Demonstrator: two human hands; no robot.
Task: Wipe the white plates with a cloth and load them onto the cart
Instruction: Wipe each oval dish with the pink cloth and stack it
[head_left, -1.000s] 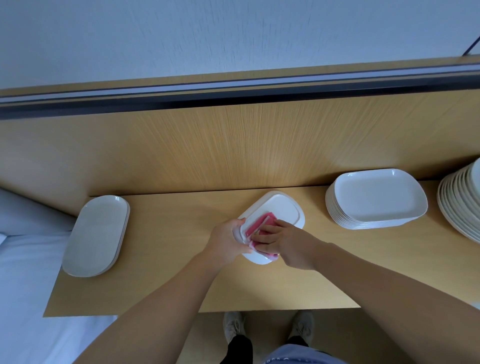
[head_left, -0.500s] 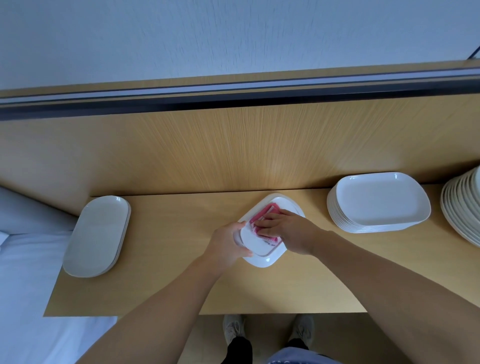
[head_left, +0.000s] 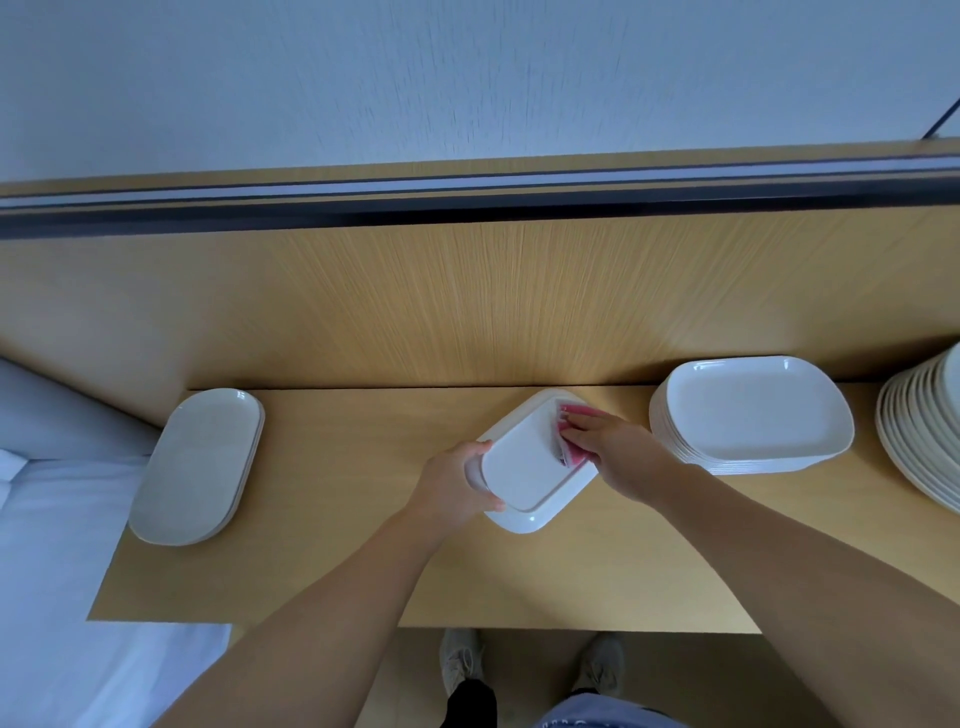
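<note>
From the head camera, a white plate (head_left: 530, 467) sits at the middle of the wooden table (head_left: 337, 519), turned at an angle. The left hand (head_left: 457, 483) grips its near-left edge, thumb and fingers curled round the rim. The right hand (head_left: 618, 452) presses a pink cloth (head_left: 574, 436) onto the plate's far right corner with flat, straight fingers. Just right of it stands a stack of squarish plates (head_left: 753, 410), and a pile of round plates (head_left: 919, 436) sits at the frame's edge. Oval plates (head_left: 200, 467) lie well apart at the table's left end.
</note>
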